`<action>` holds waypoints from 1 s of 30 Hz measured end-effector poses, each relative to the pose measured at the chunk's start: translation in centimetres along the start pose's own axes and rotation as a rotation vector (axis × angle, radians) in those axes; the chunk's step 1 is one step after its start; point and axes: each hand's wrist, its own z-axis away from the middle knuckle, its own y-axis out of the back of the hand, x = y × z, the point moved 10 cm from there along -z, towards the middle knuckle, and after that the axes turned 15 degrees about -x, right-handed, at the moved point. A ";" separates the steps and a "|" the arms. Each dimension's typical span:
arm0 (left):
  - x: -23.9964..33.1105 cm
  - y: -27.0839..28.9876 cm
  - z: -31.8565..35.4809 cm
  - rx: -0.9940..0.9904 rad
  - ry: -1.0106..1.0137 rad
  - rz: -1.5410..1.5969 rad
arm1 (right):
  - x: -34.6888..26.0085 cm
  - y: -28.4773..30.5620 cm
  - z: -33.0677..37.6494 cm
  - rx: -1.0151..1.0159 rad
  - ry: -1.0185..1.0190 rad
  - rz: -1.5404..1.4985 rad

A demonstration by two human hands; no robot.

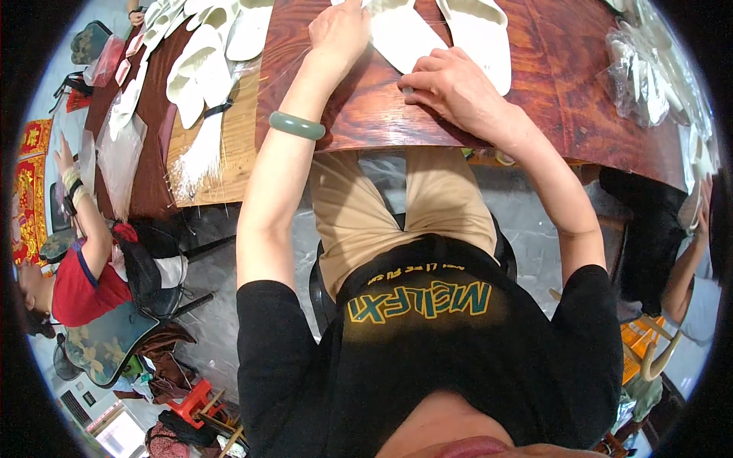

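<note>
Right hand [454, 85]: palm down, fingers half curled, fingertips toward 9 o'clock; at the toe edge of a white slip-on clog [401, 34]; thumb near index finger, can't tell if anything is pinched.
Left hand [340, 34]: fingers bent toward 12 o'clock, at the same clog's left side; fingertips cut by the top edge, can't tell how far open or what is gripped.
Clog in hand area: on tabletop, 11 o'clock of right hand, toe toward the wearer.
Second white clog [490, 49]: just beside, 1 o'clock of right hand.
Green bangle [297, 126]: around left forearm, 7 o'clock of left hand.
Reddish wooden table [366, 118]: under both hands and both clogs.
Clog pile [200, 65]: white, 9 o'clock of left hand.
White strand bundle [201, 156]: 8 o'clock of left hand, on a lighter wooden board [238, 164].
Clear plastic bag [649, 88]: white items in it, 3 o'clock of right hand.
Co-worker, red shirt [88, 284]: about 9 o'clock of view centre.
Red plastic stool [195, 398]: between 7 and 8 o'clock of view centre.
</note>
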 end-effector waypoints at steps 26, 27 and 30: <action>-1.1 -1.0 -1.4 0.038 -0.007 0.083 | 0.1 -0.5 -0.9 -0.005 -0.136 0.062; -0.8 -1.1 -1.3 0.014 -0.014 0.079 | 0.7 -0.7 -0.8 -0.001 -0.159 -0.008; -1.0 -1.1 -1.3 0.017 -0.015 0.075 | 0.9 -0.6 -0.9 0.033 -0.169 -0.100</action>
